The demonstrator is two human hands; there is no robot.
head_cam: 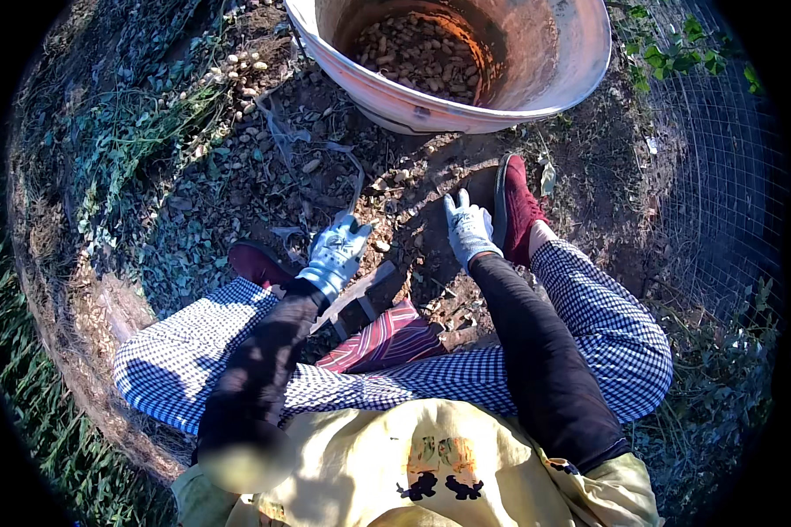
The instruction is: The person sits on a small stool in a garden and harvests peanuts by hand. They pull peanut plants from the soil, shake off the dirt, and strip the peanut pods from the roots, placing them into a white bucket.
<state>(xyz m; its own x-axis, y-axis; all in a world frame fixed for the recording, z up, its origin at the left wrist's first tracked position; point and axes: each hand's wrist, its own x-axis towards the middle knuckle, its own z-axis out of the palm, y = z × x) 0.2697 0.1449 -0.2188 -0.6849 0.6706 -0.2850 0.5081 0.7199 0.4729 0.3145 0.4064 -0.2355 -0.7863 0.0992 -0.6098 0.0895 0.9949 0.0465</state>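
Observation:
Both my hands wear pale knit work gloves marked with writing. My left hand is low over the littered soil between my shoes, its fingers bent downward; what lies under them is hidden. My right hand hovers at or just above the ground beside my right maroon shoe. Two of its fingers point forward, apart, with nothing visible between them. Ahead stands a large whitish bucket with unshelled peanuts in its bottom. Loose peanuts and dry leaf bits lie scattered before my hands.
Piled peanut plants with pods attached lie at the left. A wire mesh curves along the right. Under my legs is a low stool frame with striped cloth. Torn plastic film lies near the bucket.

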